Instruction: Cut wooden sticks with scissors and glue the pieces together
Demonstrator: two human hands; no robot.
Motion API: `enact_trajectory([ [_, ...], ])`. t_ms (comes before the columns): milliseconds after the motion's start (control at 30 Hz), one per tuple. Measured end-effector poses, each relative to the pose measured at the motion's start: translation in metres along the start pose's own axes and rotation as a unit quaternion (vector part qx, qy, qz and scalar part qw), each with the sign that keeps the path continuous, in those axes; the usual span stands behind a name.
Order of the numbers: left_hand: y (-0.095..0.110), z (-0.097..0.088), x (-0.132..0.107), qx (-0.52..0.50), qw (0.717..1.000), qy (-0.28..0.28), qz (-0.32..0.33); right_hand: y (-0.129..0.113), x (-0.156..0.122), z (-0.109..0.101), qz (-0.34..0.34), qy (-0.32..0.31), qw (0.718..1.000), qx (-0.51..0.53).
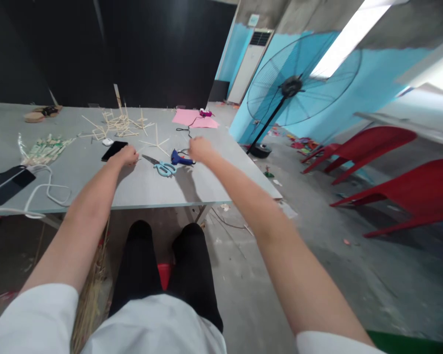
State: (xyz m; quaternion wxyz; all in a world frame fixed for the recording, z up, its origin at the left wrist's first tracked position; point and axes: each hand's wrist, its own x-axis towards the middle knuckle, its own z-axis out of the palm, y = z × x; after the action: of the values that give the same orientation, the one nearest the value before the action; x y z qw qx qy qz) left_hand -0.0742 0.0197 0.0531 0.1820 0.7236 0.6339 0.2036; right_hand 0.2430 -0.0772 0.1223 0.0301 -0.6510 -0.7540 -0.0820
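Observation:
My left hand (127,155) is closed low over the table, beside a black phone (114,151). A thin tip pokes out by its fingertips, too small to name. My right hand (200,148) is closed just right of a blue glue gun (180,158); whatever its fingers hold, if anything, is hidden. Between my hands lie scissors (165,168) with light blue handles, blades pointing left. Behind them a joined piece of thin sticks (156,143) stands on the tabletop, one stick upright.
More stick structures (120,123) cluster at the back of the table (151,191). At left are a bag of sticks (49,149), a dark box (9,184) and a white cable (47,187). A pink sheet (192,118) lies at the back right. A fan (291,87) and red chairs (409,191) stand right.

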Motion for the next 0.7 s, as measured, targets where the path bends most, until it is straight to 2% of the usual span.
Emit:
enact_trajectory([
  [133, -0.016, 0.025, -0.017, -0.080, 0.994, 0.068, 0.000, -0.070, -0.007, 0.058, -0.053, -0.011, 0.997, 0.053],
  [200, -0.025, 0.035, -0.024, -0.120, 0.987, 0.104, 0.001, -0.091, -0.006, 0.079, -0.065, -0.011, 0.995, 0.077],
  [267, -0.034, 0.040, -0.028, -0.160, 0.978, 0.133, 0.002, -0.101, 0.000, 0.092, -0.064, -0.007, 0.993, 0.101],
  [367, -0.043, 0.045, -0.028, -0.201, 0.967, 0.160, 0.003, -0.103, 0.011, 0.106, -0.048, 0.008, 0.989, 0.138],
  [467, -0.045, 0.050, -0.026, -0.217, 0.962, 0.164, 0.018, -0.096, 0.024, 0.117, -0.010, 0.035, 0.984, 0.175],
  [567, -0.043, 0.055, -0.024, -0.210, 0.967, 0.140, 0.047, -0.079, 0.036, 0.124, 0.033, 0.064, 0.972, 0.225],
  [700, -0.041, 0.059, -0.022, -0.188, 0.972, 0.127, 0.059, -0.052, 0.049, 0.134, 0.091, 0.088, 0.940, 0.316],
])
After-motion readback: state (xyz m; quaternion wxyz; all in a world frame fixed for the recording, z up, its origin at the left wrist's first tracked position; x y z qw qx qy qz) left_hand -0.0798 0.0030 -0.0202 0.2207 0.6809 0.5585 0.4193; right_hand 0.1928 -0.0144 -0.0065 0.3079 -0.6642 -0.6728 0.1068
